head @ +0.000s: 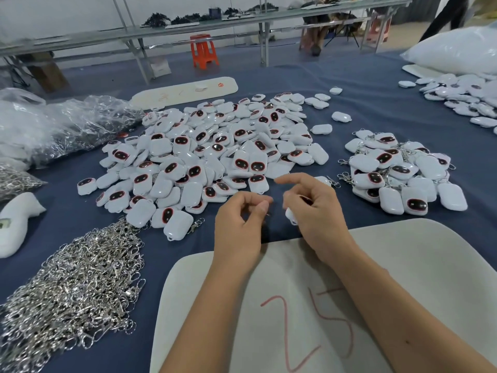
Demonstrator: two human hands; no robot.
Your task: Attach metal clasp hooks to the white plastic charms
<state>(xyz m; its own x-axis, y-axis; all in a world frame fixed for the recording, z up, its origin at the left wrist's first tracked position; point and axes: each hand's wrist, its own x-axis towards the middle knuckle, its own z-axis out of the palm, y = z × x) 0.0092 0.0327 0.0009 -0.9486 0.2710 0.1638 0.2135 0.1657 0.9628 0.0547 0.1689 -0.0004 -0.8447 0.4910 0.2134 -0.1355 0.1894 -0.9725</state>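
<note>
Right hand (312,208) curls around a white charm (290,215) just above the cloth (349,98), left hand (242,219) pinches something too small to identify, likely a hook, both close together for joining.

White charms (204,154) with dark red-rimmed oval faces; silver hooks (72,286) at 8 o'clock; navy cloth on bench (376,103); white board (390,265) with red "25"; orange stool (203,51) at 12.

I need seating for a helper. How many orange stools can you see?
1: an orange stool stands on the floor under the long bench at the back. A pinkish one may sit far right; too blurred to tell.
</note>
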